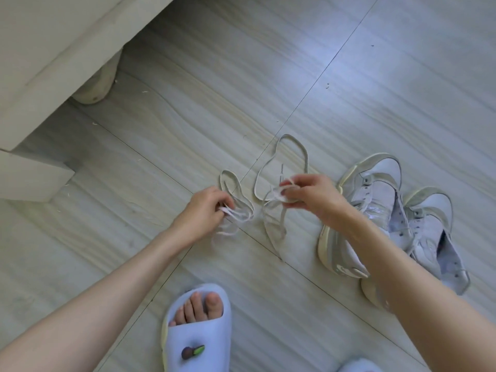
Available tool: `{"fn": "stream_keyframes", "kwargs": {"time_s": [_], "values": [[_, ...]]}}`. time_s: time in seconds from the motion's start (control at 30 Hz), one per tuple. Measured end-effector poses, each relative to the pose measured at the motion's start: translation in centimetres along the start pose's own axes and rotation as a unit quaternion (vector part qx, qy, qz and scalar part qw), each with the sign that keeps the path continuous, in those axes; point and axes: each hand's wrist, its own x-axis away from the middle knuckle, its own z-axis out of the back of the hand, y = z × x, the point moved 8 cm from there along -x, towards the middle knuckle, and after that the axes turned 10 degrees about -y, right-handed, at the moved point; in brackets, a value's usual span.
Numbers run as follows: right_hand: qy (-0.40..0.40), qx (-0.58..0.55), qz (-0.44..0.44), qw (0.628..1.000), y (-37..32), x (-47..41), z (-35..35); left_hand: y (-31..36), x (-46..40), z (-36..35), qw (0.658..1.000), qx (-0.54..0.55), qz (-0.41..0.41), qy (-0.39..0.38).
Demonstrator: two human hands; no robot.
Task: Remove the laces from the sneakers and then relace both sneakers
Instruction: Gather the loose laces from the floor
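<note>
So both laces look to be out of the shoes already, which I'd call the first half done. The left hand is curled around a bunch of lace strands, pinching them just above the floor, and the right hand is pinching the other lace at its bundled ends. Loops of both laces trail away from the hands on the floor, one loop reaching well beyond the right hand. The two bunches sit close together between the hands, and I can't tell whether they cross or tangle.

The two sneakers are just outside the right hand and forearm, side by side and touching, tongues flopped open. The eyelets I can see look empty, though the right forearm covers part of the nearer one, so I can't swear to every hole.

My read: unlacing is finished, relacing hasn't started on either shoe. Looks like the sorting-out step, separating the two laces and finding the tips. So roughly halfway, with both full relacings left.

Other stuff: a foot in a light blue slide near the forearms, and a pale furniture leg well beyond the left hand.
</note>
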Motion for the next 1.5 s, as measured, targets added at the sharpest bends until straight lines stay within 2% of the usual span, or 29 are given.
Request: {"fn": "stream_keyframes", "kwargs": {"time_s": [0.03, 0.07, 0.1, 0.17, 0.23, 0.33, 0.43, 0.53, 0.63, 0.73, 0.77, 0.8, 0.87, 0.9, 0.93, 0.97, 1.03, 1.1, 1.13, 1.2, 1.23, 1.33, 1.4, 1.43, 1.5], "values": [[0.059, 0.09, 0.031, 0.994, -1.0, -0.2, 1.3, 0.4, -0.3, 1.1, 0.999, 0.013, -0.005, 0.038], [0.106, 0.218, 0.06, 0.968, -2.2, -0.3, 2.0, 0.7, -0.4, 2.1, 0.998, 0.015, -0.01, 0.067], [0.118, 0.354, 0.08, 0.924, -3.0, -0.5, 1.7, 1.0, -0.6, 2.6, 0.997, 0.012, -0.015, 0.078], [0.057, 0.548, 0.081, 0.831, -2.4, -1.3, 0.1, 1.0, -0.6, 2.0, 0.998, -0.039, -0.021, 0.038], [0.016, 0.634, 0.064, 0.77, -1.1, -2.2, -0.6, 0.1, 0.1, 0.0, 0.988, -0.154, -0.002, -0.019], [0.036, 0.688, 0.068, 0.722, -0.9, -3.9, -0.7, -0.6, 0.1, -2.3, 0.957, -0.28, 0.001, -0.076], [0.006, 0.735, 0.051, 0.677, 0.2, -5.4, -1.5, -0.6, -1.4, -3.2, 0.921, -0.369, -0.035, -0.121], [0.016, 0.726, 0.06, 0.685, 0.5, -5.4, -2.4, -0.9, -1.9, -2.7, 0.904, -0.406, -0.055, -0.126], [0.058, 0.695, 0.133, 0.704, 0.1, -3.5, -3.1, -0.3, -0.9, -1.9, 0.939, -0.315, -0.088, -0.105], [0.034, 0.67, 0.135, 0.729, 1.8, -2.4, -3.5, 0.4, 0.2, -1.4, 0.971, -0.196, -0.11, -0.078], [0.042, 0.632, 0.124, 0.764, 2.2, -2.4, -3.3, 0.4, 0.4, -1.4, 0.978, -0.17, -0.1, -0.071], [0.069, 0.552, 0.11, 0.823, 2.3, -2.2, -2.7, 0.4, 0.5, -1.5, 0.985, -0.142, -0.083, -0.061], [0.114, 0.29, 0.067, 0.948, 2.5, -1.7, -1.2, 0.3, 0.6, -1.0, 0.998, -0.039, -0.038, -0.021], [0.108, 0.144, 0.058, 0.982, 2.7, -1.4, -1.1, 0.4, 0.6, -0.6, 0.999, 0.036, -0.019, -0.004], [0.092, 0.037, 0.055, 0.994, 2.7, -1.2, -1.1, 0.5, 0.7, -0.3, 0.993, 0.114, -0.006, 0.002], [0.078, -0.021, 0.056, 0.995, 2.5, -0.9, -1.1, 0.5, 0.7, -0.2, 0.984, 0.181, 0.005, -0.002], [0.087, -0.019, 0.053, 0.995, 2.2, -0.9, -0.6, 0.1, 0.6, 0.1, 0.962, 0.269, 0.038, 0.01], [0.142, 0.103, 0.044, 0.984, 2.1, -1.0, 0.4, -1.4, 0.6, 0.8, 0.941, 0.318, 0.092, 0.072], [0.18, 0.178, 0.045, 0.967, 2.0, -0.9, 0.8, -2.3, 0.7, 1.1, 0.937, 0.31, 0.119, 0.113], [0.219, 0.307, 0.088, 0.922, 1.5, -0.3, 0.7, -3.4, 1.2, 1.5, 0.954, 0.187, 0.162, 0.172], [0.201, 0.377, 0.104, 0.898, 1.7, -0.2, -0.1, -3.4, 1.4, 1.6, 0.966, 0.098, 0.155, 0.183], [0.101, 0.6, 0.072, 0.79, 4.9, -0.7, -2.8, -2.6, 2.2, -0.1, 0.981, -0.117, 0.053, 0.146], [0.088, 0.662, 0.072, 0.741, 6.1, -0.4, -3.5, -2.9, 2.8, -2.0, 0.967, -0.238, -0.005, 0.092], [0.105, 0.666, 0.095, 0.732, 5.9, -0.2, -3.7, -3.3, 3.1, -2.8, 0.956, -0.285, -0.019, 0.072], [0.171, 0.677, 0.157, 0.698, 4.5, 0.4, -4.2, -3.2, 3.6, -3.4, 0.933, -0.347, -0.05, 0.085]]}}
